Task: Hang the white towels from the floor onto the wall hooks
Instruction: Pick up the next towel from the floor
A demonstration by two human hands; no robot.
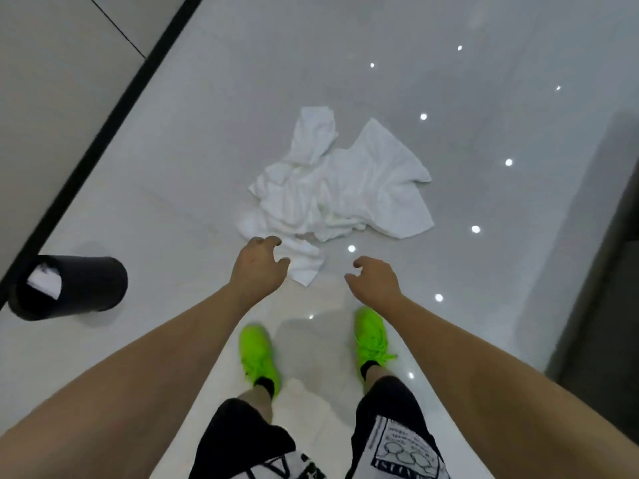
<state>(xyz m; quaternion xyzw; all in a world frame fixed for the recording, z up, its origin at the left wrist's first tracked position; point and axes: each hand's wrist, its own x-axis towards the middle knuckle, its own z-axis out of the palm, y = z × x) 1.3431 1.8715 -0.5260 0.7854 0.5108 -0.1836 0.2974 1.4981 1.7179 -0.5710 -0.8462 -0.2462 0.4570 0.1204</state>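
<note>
Head view, looking straight down: a glossy pale grey tiled floor (484, 98) fills the room, dotted with small bright reflections of ceiling lights. A black skirting strip (114, 108) runs diagonally along the left, with a light wall (52, 63) beyond it. A dark panel (608, 254) stands at the right edge. The white towels (339, 188) lie in one crumpled heap on the floor, ahead of the person's neon green shoes (257, 354). The left hand (259, 267) reaches down with fingers loosely curled, just at the nearest corner of the heap; whether it touches the cloth cannot be told. The right hand (375, 280) hangs beside that corner, fingers relaxed and holding nothing. A black cylindrical bin (69, 288) with white paper inside stands by the skirting, well apart from the towels.
</note>
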